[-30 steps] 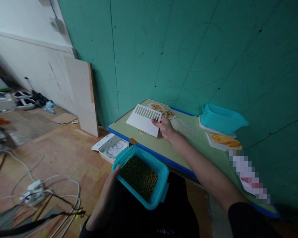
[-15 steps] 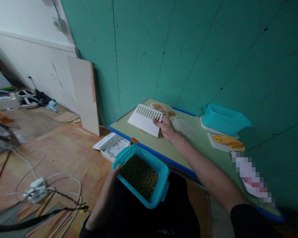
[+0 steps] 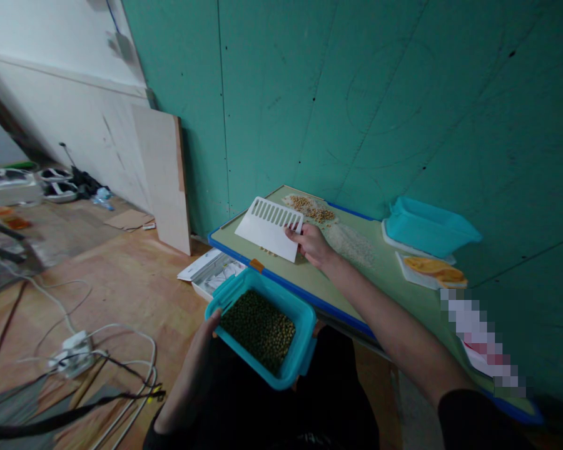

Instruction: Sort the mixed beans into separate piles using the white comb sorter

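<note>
My right hand (image 3: 312, 242) grips a white flat scraper (image 3: 268, 230) with a row of slots along its upper edge, held tilted over the table. A few pale beans (image 3: 268, 252) lie by the scraper's lower edge. My left hand (image 3: 209, 326) is closed on the left rim of a turquoise plastic box (image 3: 288, 377), in front of the table's near edge. Inside are dark green beans (image 3: 248, 322) with tan beans (image 3: 281, 334) towards the right. Behind the scraper, tan beans (image 3: 309, 207) lie on white grains, and a heap of white grains (image 3: 351, 242) spreads beside my right wrist.
The green table (image 3: 331, 290) has a blue edge and stands against a green wall (image 3: 272, 94). At its right are another turquoise box (image 3: 429, 226), an orange cloth (image 3: 435, 270) and a blurred-out item. White cables and a power strip (image 3: 72, 354) lie on the floor at left.
The scraper and my right hand have shifted slightly left and towards me. The turquoise box in my left hand has moved a little left and up. The camera view has turned slightly.
</note>
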A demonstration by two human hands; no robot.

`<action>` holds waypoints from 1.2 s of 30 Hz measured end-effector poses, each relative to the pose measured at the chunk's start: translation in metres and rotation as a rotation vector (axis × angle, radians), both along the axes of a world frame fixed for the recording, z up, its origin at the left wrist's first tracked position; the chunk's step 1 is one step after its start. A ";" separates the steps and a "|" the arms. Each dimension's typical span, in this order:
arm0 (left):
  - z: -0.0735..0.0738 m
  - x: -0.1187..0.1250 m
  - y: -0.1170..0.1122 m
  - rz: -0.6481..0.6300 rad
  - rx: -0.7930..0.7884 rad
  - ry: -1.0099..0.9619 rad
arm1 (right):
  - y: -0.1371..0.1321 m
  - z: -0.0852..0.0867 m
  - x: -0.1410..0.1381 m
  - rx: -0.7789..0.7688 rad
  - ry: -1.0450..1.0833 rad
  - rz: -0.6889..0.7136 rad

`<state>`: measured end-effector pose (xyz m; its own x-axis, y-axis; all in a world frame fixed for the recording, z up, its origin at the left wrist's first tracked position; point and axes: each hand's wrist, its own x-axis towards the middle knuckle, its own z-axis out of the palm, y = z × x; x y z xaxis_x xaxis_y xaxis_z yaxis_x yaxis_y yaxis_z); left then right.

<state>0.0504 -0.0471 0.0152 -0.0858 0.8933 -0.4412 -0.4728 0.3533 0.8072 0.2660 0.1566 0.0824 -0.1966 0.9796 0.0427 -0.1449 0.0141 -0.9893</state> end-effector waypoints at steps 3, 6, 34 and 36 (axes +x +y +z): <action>-0.009 -0.006 0.005 0.049 -0.143 -0.042 | -0.002 -0.001 -0.002 0.000 -0.003 0.027; -0.009 -0.009 0.007 0.041 -0.124 -0.039 | -0.004 -0.001 -0.003 -0.005 0.014 0.067; -0.010 -0.027 0.022 0.052 0.003 0.050 | -0.036 0.009 0.000 0.052 -0.152 0.069; -0.015 -0.026 0.023 0.070 -0.016 0.031 | -0.043 0.010 0.002 0.074 -0.170 0.071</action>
